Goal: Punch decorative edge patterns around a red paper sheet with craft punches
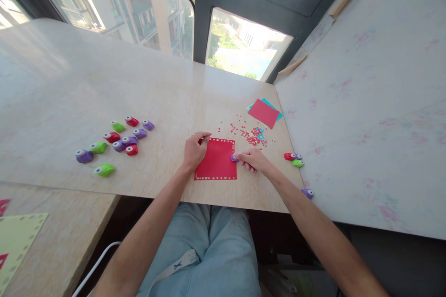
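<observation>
The left hand (195,148) presses the red card (216,165) flat on the worktop (104,88), fingers on its top left corner. The right hand (252,159) pinches a purple paper punch (234,158) at the right edge. Punched holes already line 3 edges (the left looks unpunched).

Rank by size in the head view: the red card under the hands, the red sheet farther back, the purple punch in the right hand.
1. Red card.
2. Red sheet; farther away, so unsure.
3. Purple punch.
</observation>
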`<state>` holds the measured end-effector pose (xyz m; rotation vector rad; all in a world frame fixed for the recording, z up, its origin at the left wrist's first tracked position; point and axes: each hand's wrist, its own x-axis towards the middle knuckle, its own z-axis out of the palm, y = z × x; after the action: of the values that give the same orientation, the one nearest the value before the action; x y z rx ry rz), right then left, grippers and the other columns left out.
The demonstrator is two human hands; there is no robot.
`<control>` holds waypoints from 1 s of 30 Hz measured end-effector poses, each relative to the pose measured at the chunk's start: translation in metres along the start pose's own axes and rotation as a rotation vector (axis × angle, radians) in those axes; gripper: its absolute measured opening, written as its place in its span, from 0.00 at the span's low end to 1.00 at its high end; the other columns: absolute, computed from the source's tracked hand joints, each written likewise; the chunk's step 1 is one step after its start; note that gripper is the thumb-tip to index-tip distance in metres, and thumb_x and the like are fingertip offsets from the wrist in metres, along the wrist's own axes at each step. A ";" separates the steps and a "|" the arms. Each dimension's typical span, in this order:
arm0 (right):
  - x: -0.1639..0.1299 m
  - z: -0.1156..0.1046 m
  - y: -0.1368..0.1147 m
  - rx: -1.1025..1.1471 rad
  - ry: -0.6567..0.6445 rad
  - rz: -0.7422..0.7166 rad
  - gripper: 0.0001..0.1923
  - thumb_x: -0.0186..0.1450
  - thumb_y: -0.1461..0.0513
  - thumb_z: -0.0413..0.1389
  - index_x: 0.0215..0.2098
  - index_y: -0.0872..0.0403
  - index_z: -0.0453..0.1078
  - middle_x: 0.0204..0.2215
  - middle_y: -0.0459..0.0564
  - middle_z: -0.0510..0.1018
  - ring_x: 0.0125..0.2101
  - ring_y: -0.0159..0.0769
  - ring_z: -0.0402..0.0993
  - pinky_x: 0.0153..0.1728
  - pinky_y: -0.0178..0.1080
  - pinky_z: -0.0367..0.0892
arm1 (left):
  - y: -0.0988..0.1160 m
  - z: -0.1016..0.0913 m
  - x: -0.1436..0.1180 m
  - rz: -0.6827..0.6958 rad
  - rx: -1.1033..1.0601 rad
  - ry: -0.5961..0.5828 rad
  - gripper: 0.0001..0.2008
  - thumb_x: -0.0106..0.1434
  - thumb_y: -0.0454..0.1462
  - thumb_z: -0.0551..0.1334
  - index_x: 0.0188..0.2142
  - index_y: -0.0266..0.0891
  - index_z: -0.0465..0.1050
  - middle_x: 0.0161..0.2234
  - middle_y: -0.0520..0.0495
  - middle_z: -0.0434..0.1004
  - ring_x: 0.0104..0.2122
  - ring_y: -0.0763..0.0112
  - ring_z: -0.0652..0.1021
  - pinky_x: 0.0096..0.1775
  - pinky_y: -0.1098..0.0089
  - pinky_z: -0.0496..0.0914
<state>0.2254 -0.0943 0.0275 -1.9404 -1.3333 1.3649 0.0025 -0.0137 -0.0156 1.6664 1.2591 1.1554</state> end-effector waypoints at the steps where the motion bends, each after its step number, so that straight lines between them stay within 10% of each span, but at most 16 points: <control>1: 0.000 0.000 0.000 -0.007 -0.005 0.000 0.23 0.59 0.46 0.60 0.18 0.55 0.68 0.09 0.41 0.66 0.09 0.23 0.57 0.08 0.27 0.50 | 0.000 0.000 0.000 0.002 -0.001 0.002 0.10 0.63 0.37 0.58 0.38 0.40 0.79 0.35 0.44 0.81 0.32 0.67 0.77 0.37 0.66 0.71; 15: 0.000 0.005 0.003 0.124 0.001 0.019 0.22 0.57 0.46 0.62 0.20 0.56 0.69 0.12 0.42 0.69 0.10 0.25 0.62 0.10 0.28 0.57 | -0.003 -0.002 0.001 0.019 -0.030 0.008 0.11 0.62 0.38 0.58 0.37 0.39 0.79 0.36 0.43 0.82 0.34 0.65 0.78 0.38 0.66 0.72; 22: -0.006 0.020 0.022 0.178 0.251 -0.150 0.26 0.57 0.41 0.59 0.24 0.56 0.70 0.15 0.42 0.68 0.12 0.24 0.60 0.10 0.28 0.52 | -0.006 -0.004 0.001 0.033 -0.071 0.011 0.10 0.61 0.37 0.58 0.37 0.39 0.79 0.36 0.43 0.82 0.36 0.64 0.79 0.42 0.63 0.73; 30: -0.005 0.027 0.031 -0.097 0.333 -0.428 0.32 0.59 0.48 0.62 0.56 0.54 0.70 0.21 0.40 0.68 0.22 0.30 0.63 0.26 0.32 0.62 | -0.005 -0.005 0.001 0.040 -0.066 0.018 0.10 0.62 0.37 0.58 0.36 0.39 0.78 0.37 0.42 0.82 0.36 0.63 0.80 0.41 0.62 0.73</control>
<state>0.2158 -0.1174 -0.0051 -1.7107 -1.5480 0.7526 -0.0042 -0.0114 -0.0188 1.6428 1.1912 1.2253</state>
